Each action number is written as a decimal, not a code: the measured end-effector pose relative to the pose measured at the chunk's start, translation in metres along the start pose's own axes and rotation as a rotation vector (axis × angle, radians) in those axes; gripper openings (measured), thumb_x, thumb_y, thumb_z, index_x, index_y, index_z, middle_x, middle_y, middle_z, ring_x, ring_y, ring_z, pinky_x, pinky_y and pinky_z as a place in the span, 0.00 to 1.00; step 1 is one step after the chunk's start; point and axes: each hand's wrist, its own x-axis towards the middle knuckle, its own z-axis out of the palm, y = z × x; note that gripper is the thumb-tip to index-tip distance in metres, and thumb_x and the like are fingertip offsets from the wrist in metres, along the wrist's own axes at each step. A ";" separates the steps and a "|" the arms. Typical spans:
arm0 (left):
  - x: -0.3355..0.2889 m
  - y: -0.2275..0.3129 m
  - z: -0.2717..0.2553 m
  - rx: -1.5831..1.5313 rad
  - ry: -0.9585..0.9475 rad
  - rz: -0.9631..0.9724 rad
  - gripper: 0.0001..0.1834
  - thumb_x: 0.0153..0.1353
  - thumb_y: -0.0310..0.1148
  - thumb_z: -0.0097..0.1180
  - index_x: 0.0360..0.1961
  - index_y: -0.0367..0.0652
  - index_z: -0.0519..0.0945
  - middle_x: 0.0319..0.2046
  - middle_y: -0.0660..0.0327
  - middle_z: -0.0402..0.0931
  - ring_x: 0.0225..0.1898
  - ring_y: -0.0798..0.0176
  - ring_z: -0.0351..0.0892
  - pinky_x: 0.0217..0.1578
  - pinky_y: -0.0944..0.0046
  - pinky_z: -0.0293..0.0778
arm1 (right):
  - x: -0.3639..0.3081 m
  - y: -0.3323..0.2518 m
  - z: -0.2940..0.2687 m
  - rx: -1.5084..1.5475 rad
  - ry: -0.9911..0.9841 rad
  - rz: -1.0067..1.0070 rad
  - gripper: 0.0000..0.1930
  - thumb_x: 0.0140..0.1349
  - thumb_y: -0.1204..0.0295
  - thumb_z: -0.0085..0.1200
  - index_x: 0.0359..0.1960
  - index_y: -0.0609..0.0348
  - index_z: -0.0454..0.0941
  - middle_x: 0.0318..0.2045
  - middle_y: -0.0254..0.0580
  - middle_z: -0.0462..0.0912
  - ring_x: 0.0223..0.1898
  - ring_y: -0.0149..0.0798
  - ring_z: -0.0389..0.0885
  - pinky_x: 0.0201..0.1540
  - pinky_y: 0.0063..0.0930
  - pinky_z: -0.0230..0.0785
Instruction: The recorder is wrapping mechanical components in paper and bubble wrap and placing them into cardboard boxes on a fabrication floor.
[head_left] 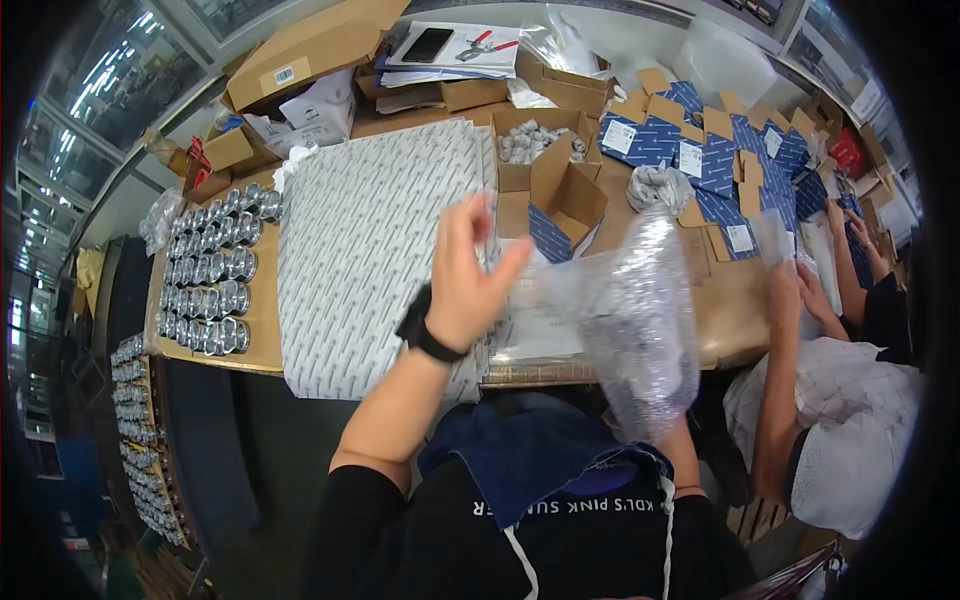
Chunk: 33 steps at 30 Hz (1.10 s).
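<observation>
My left hand (468, 272) is raised over the table's near side, fingers apart and slightly curled, holding nothing. A black band (430, 322) circles that wrist. To its right, a clear bubble-wrap bag (645, 330) stands up in the air past the table's front edge. My right forearm (682, 452) rises behind the bag's lower end, and the bag covers my right hand, so its fingers do not show. Beyond the hands sits an open blue-and-brown carton (565, 215). A stack of patterned white sheets (375, 250) lies left of my left hand.
Rows of shiny metal parts (205, 285) stand at left. A box of small grey parts (535, 140) sits at the back, near red-handled pliers (487, 46) and a phone (428, 44). Flattened blue cartons (700, 150) lie at right, where co-workers' hands (790, 285) are busy.
</observation>
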 end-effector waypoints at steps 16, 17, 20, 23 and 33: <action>-0.003 -0.106 0.132 -0.355 -0.432 -0.380 0.39 0.52 0.20 0.46 0.64 0.34 0.43 0.60 0.46 0.54 0.61 0.54 0.57 0.60 0.62 0.55 | 0.083 0.003 0.035 -0.455 0.172 -0.181 0.30 0.45 0.69 0.66 0.51 0.62 0.67 0.41 0.43 0.76 0.42 0.37 0.76 0.44 0.26 0.70; 0.004 -0.090 0.122 -0.487 -0.492 -0.444 0.39 0.52 0.20 0.48 0.63 0.34 0.44 0.59 0.47 0.55 0.61 0.55 0.57 0.60 0.62 0.55 | 0.079 0.005 0.033 -0.570 0.167 -0.181 0.32 0.44 0.69 0.66 0.51 0.64 0.66 0.42 0.45 0.75 0.44 0.39 0.75 0.46 0.29 0.69; 0.003 -0.096 0.113 -0.733 -0.474 -0.496 0.35 0.51 0.22 0.56 0.58 0.32 0.54 0.57 0.45 0.58 0.60 0.53 0.59 0.60 0.61 0.57 | 0.079 -0.017 0.049 -0.836 0.110 -0.165 0.31 0.42 0.72 0.64 0.51 0.65 0.66 0.42 0.49 0.76 0.45 0.42 0.76 0.49 0.33 0.68; 0.007 -0.085 0.106 -0.590 -0.540 -0.394 0.38 0.50 0.17 0.50 0.62 0.36 0.48 0.57 0.50 0.59 0.61 0.55 0.58 0.61 0.62 0.54 | 0.085 -0.038 0.055 -0.964 -0.008 -0.148 0.27 0.43 0.71 0.61 0.49 0.64 0.69 0.40 0.50 0.77 0.44 0.43 0.76 0.48 0.33 0.68; 0.006 -0.104 0.133 -0.626 -0.323 -0.343 0.31 0.47 0.15 0.42 0.57 0.31 0.56 0.53 0.45 0.62 0.57 0.48 0.61 0.59 0.58 0.54 | 0.140 -0.056 0.058 -1.551 -0.410 -0.244 0.20 0.47 0.66 0.56 0.44 0.58 0.74 0.36 0.52 0.79 0.39 0.51 0.77 0.43 0.38 0.70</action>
